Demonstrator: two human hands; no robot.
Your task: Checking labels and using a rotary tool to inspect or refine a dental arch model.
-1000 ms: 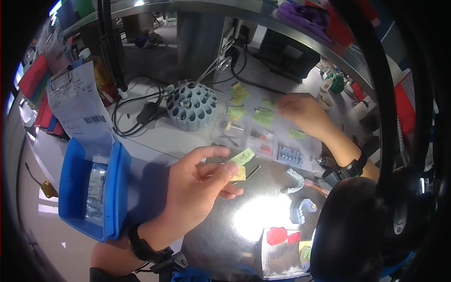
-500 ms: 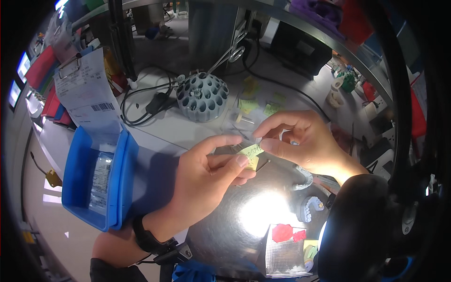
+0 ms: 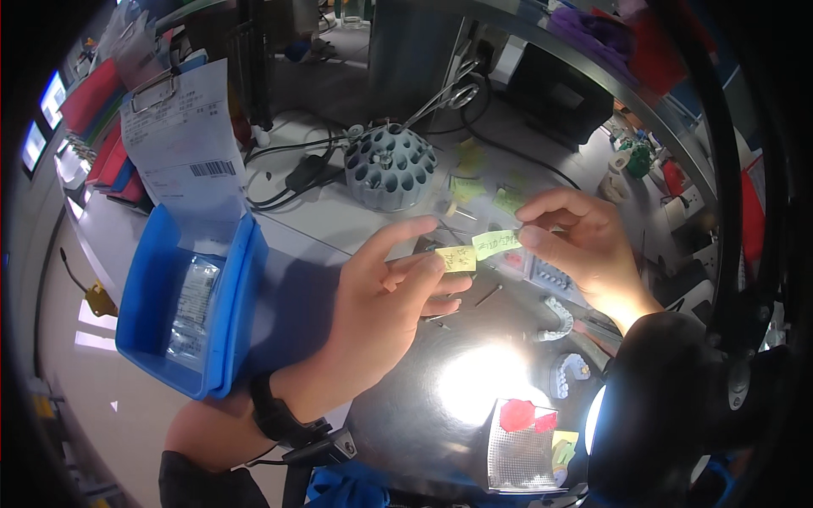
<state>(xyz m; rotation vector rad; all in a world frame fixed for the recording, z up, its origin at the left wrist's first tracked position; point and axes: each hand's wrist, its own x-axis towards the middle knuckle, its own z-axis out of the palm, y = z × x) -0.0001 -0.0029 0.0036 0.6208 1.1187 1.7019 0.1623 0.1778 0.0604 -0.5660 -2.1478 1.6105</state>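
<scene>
Between thumb and fingers, my left hand (image 3: 385,275) pinches a small yellow paper slip (image 3: 457,260) with handwriting on it. My right hand (image 3: 580,245) pinches the far end of a pale green paper slip (image 3: 497,245), also written on. The two slips meet or overlap at their inner ends; whether they are joined I cannot tell. Under my hands lies a dark round work surface (image 3: 398,372). Near my right wrist sit a grey dental model (image 3: 557,319) and a second arch-shaped dental model (image 3: 569,372).
A blue bin (image 3: 161,356) with a bagged packet (image 3: 195,309) and a clipboard sheet (image 3: 186,144) stands left. Behind my hands is a grey holder (image 3: 391,173) full of holes, with scissor-like forceps (image 3: 445,95). A metal mesh (image 3: 521,449) with red pieces lies in front; a black lamp (image 3: 652,406) blocks the right.
My right hand has moved right, away from my left, so both slips now show stretched out side by side. The whole view has shifted slightly.
</scene>
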